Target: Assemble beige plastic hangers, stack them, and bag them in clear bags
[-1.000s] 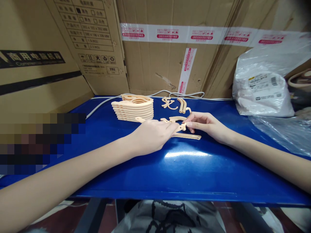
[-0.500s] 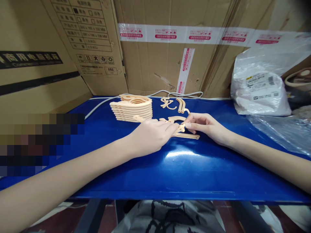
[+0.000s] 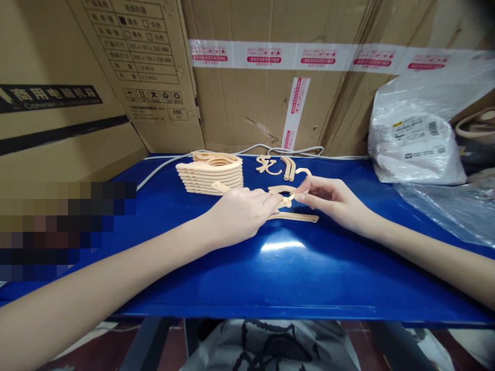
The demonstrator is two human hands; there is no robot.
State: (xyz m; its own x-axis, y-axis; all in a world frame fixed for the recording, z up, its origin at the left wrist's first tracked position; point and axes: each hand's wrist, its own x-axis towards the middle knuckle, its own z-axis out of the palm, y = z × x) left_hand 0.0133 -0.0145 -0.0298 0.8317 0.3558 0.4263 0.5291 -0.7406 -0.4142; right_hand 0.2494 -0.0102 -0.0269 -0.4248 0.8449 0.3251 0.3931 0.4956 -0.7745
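Note:
My left hand (image 3: 240, 216) is closed around a beige plastic hanger arm (image 3: 220, 187), whose end sticks out past the knuckles on the left. Between the fingers of my right hand (image 3: 328, 196) is a beige hanger hook (image 3: 303, 170), its curve rising above them. The hook's base meets the joint end of the hanger arm (image 3: 286, 202) between both hands; how far they fit together cannot be made out. Just below lies a straight beige bar (image 3: 299, 217), and behind my fingers a curved hanger piece (image 3: 281, 189), partly hidden.
A stack of beige hangers (image 3: 211, 178) stands left of my hands. Loose hooks (image 3: 266, 166) and curved arms (image 3: 288, 169) lie at the back of the blue table (image 3: 247, 283). Cardboard boxes (image 3: 247, 103) wall the back and left. A plastic-wrapped parcel (image 3: 417, 139) sits at right.
My right hand has turned the hook slightly, so more of its curve now shows above the fingers. My left hand stays nearly in place on the hanger arm.

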